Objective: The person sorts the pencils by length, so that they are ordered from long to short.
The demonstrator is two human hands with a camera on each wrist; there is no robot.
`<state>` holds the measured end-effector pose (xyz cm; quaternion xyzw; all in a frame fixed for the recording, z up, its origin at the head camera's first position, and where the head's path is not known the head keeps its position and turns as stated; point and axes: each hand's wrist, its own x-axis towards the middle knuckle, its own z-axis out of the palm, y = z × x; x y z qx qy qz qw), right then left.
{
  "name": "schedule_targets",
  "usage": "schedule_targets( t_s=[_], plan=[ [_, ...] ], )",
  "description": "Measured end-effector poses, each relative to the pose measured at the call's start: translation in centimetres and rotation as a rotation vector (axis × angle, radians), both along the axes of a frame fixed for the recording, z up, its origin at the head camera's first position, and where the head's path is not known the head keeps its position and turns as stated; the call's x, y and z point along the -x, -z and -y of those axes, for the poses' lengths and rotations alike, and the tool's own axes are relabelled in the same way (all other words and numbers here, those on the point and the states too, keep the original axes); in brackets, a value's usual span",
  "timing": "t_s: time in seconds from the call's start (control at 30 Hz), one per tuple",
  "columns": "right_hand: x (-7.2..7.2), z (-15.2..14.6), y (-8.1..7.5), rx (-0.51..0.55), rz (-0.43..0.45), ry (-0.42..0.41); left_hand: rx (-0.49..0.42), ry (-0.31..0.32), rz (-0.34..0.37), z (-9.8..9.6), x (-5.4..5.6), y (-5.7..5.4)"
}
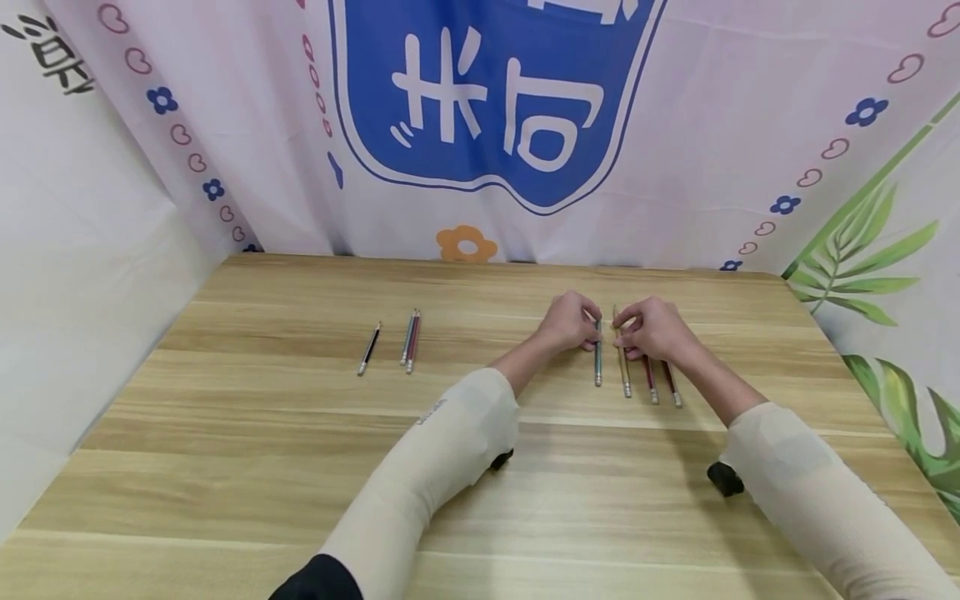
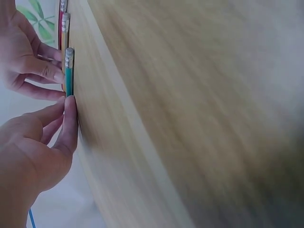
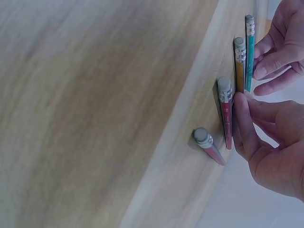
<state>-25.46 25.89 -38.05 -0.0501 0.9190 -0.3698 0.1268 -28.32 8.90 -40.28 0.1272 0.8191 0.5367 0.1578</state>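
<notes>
Toward the right of the wooden table, my left hand [image 1: 573, 322] pinches a teal pencil [image 2: 70, 76] between thumb and fingers. Just right of it, my right hand [image 1: 656, 329] pinches a yellow pencil [image 3: 240, 69]. Both pencils lie on the tabletop with their eraser ends toward me, a small gap between them. A red pencil [image 3: 225, 114] and another reddish pencil [image 3: 213, 151] lie beyond, partly under the right hand in the head view. That last one slants away from the others. The fingers hide the far ends of these pencils.
Left of centre on the table [image 1: 247, 467] lie a black pencil [image 1: 370, 348] and a close group with a bluish pencil [image 1: 407, 340] and a red pencil [image 1: 414, 343]. A printed cloth [image 1: 262, 108] hangs along the back edge.
</notes>
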Motion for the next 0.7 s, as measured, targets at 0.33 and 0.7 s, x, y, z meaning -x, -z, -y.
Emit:
schedule_targets(
  t_s=[0.33,0.7],
  plan=[
    [0.0,-0.1,0.2,-0.015,0.006,-0.025,-0.031,0.052,0.005,1.8,-0.6,-0.2],
    [-0.3,-0.1,-0.9,-0.01,0.008,-0.034,0.028,0.053,-0.074,4.3,-0.5,-1.1]
  ],
)
